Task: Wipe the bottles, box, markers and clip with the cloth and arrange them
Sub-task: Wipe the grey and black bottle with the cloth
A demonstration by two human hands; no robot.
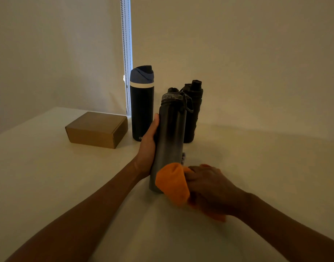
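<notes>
Steadying grey bottle at frame centre: left hand fingers curled round its body, so right hand, clutching orange cloth, can rub the base.

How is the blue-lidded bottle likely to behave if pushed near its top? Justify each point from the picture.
The blue-lidded bottle stands tall and narrow on the table, so it would probably tip rather than slide. Being round, it might then roll. Its smooth-looking wall may be slippery.

Box L on table, rear-L bottle beside it, front bottle ctr, rear-R bottle just behind.
</notes>
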